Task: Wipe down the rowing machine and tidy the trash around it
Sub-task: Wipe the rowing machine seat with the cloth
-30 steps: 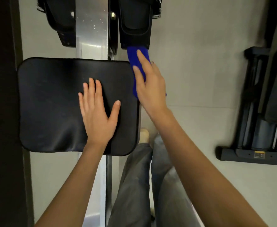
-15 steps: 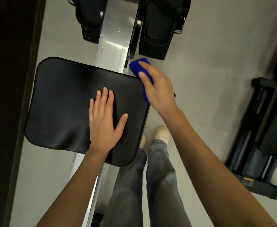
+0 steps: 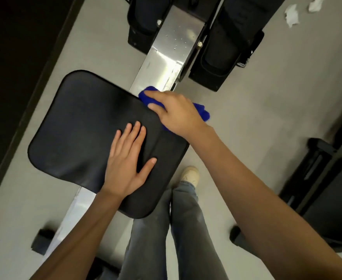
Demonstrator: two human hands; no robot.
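Left hand (image 3: 128, 164): laid flat on the near right part of the seat (image 3: 81, 128), fingers straight and together, thumb splayed.
Right hand (image 3: 176, 114): fingers bent over the bunched blue cloth (image 3: 202, 111), which is gripped at the seat's far right corner.
Rail (image 3: 172, 47): its long axis runs from lower left to upper right; bare metal begins just beyond the cloth, between the footrests (image 3: 224, 47).
Nearer hand: the right; a stroke along the rail is judged likeliest.
Paper scraps (image 3: 292, 15): on the floor (image 3: 267, 98) far to the right, well apart from both hands.
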